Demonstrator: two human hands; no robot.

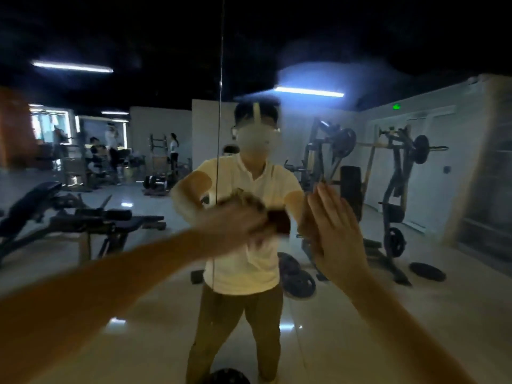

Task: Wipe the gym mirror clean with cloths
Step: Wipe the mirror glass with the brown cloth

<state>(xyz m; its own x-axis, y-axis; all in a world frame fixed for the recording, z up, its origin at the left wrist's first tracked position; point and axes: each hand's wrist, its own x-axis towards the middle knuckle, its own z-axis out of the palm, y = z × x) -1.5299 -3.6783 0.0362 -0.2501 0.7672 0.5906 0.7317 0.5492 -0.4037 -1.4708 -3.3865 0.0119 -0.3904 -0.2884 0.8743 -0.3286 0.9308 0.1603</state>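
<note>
Glass mirror [415,314] fills the frame. At centre the left hand [238,221], blurred, meets a brownish cloth [248,196] at its upper edge; grip cannot be told. Just right of it, the right hand [338,231] lies flat, fingers straight, empty.

Tall wall mirror [360,314] with one vertical seam [220,79]; blurred, crumpled brownish cloth [250,199] against it near that seam.
</note>
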